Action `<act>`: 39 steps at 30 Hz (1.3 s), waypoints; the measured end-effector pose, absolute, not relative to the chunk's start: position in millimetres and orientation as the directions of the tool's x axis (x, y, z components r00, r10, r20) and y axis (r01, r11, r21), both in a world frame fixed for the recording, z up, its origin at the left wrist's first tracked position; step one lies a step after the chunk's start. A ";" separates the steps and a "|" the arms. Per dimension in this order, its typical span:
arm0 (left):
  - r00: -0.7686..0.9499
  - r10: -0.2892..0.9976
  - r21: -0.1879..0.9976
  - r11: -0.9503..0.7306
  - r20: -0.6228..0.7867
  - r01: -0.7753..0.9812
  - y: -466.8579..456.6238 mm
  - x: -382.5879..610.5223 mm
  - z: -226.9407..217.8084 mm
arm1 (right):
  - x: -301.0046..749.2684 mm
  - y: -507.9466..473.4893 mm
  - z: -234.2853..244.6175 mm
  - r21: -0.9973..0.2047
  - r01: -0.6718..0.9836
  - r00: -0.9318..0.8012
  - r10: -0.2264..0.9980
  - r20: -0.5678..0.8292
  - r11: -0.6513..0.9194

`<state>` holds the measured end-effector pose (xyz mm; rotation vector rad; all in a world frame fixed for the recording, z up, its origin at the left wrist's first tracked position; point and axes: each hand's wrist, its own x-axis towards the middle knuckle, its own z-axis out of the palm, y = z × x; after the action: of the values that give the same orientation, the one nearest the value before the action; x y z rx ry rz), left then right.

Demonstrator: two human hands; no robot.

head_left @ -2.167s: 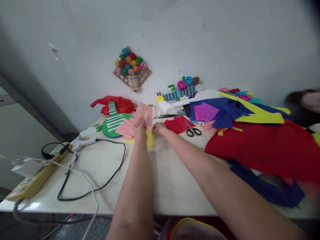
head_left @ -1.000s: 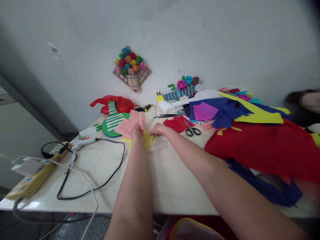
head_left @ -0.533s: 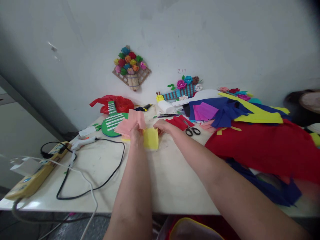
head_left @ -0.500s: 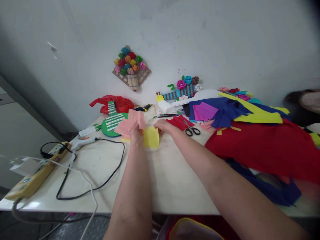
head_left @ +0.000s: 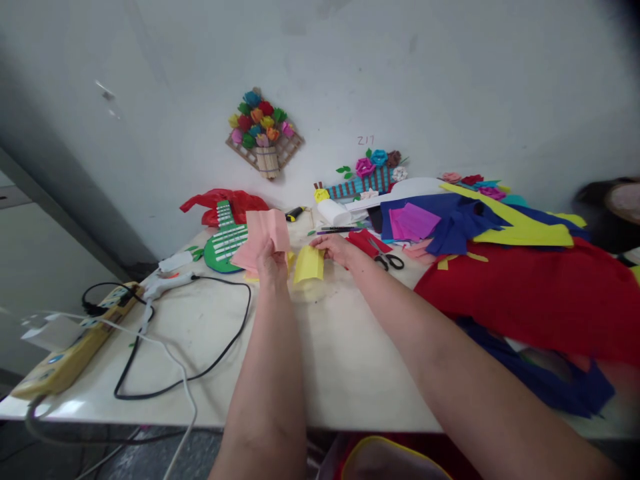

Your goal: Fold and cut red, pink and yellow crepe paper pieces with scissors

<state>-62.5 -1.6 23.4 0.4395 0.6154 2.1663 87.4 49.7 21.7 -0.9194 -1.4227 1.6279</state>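
My left hand [head_left: 273, 261] is closed on pink paper pieces [head_left: 269, 228], which fan out above and to the left of the fingers. A bit of yellow shows just right of that hand, and more yellow lies under the pink on its left. Pinched at its upper right corner, a yellow paper piece [head_left: 309, 265] hangs from my right hand [head_left: 332, 249], a short way from the left. Scissors [head_left: 388, 257] with black handles lie right of my right hand, partly over red paper [head_left: 361, 241]. Left of the pink pieces is a green guitar-shaped craft [head_left: 226, 247] with white strips.
A glue gun [head_left: 167, 285] and its black cord lie at the left, beside a yellow power strip [head_left: 75, 343]. Red paper [head_left: 525, 300] and blue and yellow sheets pile up at the right. A utility knife [head_left: 296, 213] lies behind the hands. Paper flowers [head_left: 260, 123] hang on the wall.
The yellow paper in my right hand has been drawn away from my left hand, slightly up and right. The pink pieces in my left hand have tilted more upright.
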 end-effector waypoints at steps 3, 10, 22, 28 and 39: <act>-0.585 0.805 0.526 -0.541 0.097 -0.656 -6.4 -61.3 32.5 | 86.6 54.9 20.5 -0.960 -0.264 -0.466 0.884 0.046 -0.089; -0.557 0.782 0.480 -0.617 0.281 -0.624 -13.7 -64.2 53.7 | 58.5 60.1 25.6 -0.904 -0.425 -0.478 0.861 0.175 -0.052; -0.574 0.690 0.515 -0.718 0.441 -0.468 -25.5 -62.1 70.3 | 8.2 81.3 25.1 -0.902 -0.433 -0.222 0.970 0.102 -0.004; -0.532 0.734 0.535 -0.676 0.422 -0.508 -12.8 -64.8 54.5 | 4.5 82.1 -0.4 -0.968 -0.252 -0.193 0.981 0.028 -0.022; -0.494 0.822 0.585 -0.556 0.283 -0.591 -1.2 -53.6 31.5 | -0.4 83.7 11.3 -0.917 -0.351 -0.240 0.928 0.284 0.189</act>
<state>-53.6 -1.2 31.5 0.6880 0.5278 2.0998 -0.4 83.7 11.3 -0.6359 -1.2661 1.3634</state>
